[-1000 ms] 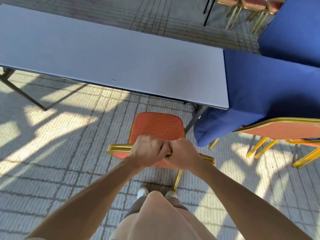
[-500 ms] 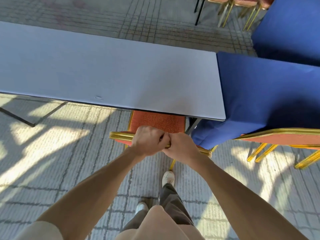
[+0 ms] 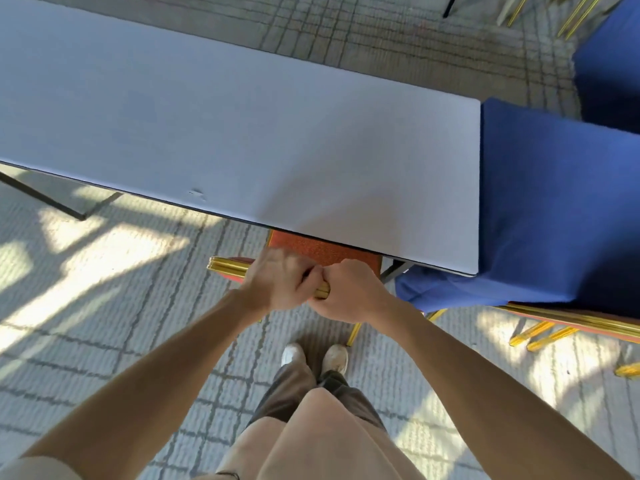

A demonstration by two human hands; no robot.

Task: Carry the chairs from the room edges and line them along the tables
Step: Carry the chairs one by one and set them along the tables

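The red-cushioned chair with the gold metal frame [image 3: 322, 250] stands at the near long edge of the long grey folding table [image 3: 242, 133], close to that table's right end. Its seat is mostly hidden under the tabletop, with only a strip of cushion showing. The gold top rail of its back sits just outside the table's edge.

Both hands are closed round the middle of that rail, knuckles up and touching side by side. The left hand [image 3: 280, 285] is a little blurred; a short gold stretch shows between it and the right hand [image 3: 349, 292]. Both arms reach forward and down, nearly straight, converging on the rail.

The step in hand looks like the final tucking-in. To do it well, push level and square to the table's edge so the back ends parallel with it, and stop before the backrest knocks the tabletop. The table's dark folding leg [image 3: 391, 271], just right of the seat, is the thing to miss. Matching the gap of the neighbouring red and gold chair [image 3: 588, 323], which is by the blue-clothed table [image 3: 554, 209] butted against the grey table's right end, would make an even row.
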